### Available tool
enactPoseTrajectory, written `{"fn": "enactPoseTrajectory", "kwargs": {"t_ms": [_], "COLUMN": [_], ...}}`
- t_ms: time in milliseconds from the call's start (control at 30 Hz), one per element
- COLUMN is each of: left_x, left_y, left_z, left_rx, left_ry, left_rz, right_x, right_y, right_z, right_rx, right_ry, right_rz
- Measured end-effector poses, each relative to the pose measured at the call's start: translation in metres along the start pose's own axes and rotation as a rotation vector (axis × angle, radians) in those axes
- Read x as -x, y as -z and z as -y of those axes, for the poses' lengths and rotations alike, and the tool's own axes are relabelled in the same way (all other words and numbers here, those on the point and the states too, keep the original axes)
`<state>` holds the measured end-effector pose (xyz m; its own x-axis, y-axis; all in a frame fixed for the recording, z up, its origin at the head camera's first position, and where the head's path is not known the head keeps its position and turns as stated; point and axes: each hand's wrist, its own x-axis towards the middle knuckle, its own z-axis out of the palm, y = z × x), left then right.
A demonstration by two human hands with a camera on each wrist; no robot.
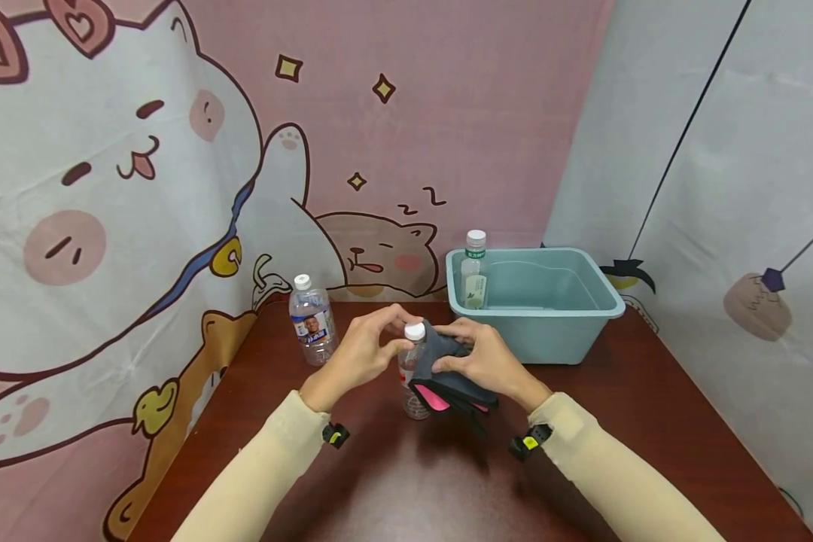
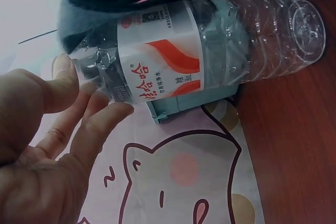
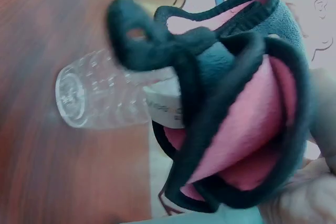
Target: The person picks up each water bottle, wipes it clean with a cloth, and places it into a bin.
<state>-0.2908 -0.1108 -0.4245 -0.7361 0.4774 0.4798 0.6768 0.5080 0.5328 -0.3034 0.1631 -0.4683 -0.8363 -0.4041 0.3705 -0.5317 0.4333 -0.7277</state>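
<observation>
A clear plastic bottle with a white cap stands upright on the table; in the left wrist view its label is white with a red-orange swoosh. My left hand pinches the bottle near its neck between thumb and fingers. On the bottle's right, my right hand grips a folded dark grey cloth, which lies against the bottle's side. Pink lining and black edging show on the cloth in the right wrist view, along with a black loop. The cloth hides part of the bottle there.
A second clear bottle with a white cap stands at the back left of the dark red table. At the back right sits a light blue bin, with another bottle upright inside its left end. Printed curtains hang behind.
</observation>
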Motion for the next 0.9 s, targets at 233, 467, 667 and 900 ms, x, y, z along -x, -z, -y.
{"fn": "enactPoseTrajectory", "kwargs": {"t_ms": [233,467,667,900], "left_x": [0.001,0.001,0.001,0.004], "left_y": [0.001,0.001,0.001,0.004], "left_z": [0.0,0.0,0.0,-0.001], "left_rx": [-0.015,-0.022,-0.008,0.019], "left_ry": [-0.023,-0.017,-0.013,0.0], "left_rz": [-0.015,-0.015,0.002,0.03], "right_x": [-0.007,-0.01,-0.009,-0.008], "right_y": [0.0,0.003,0.006,0.009], "right_z": [0.014,0.019,0.026,0.032], "right_rx": [0.0,0.104,0.192,0.264], "right_ry": [0.014,0.05,0.089,0.114], "right_rz": [-0.022,0.011,0.028,0.064]}}
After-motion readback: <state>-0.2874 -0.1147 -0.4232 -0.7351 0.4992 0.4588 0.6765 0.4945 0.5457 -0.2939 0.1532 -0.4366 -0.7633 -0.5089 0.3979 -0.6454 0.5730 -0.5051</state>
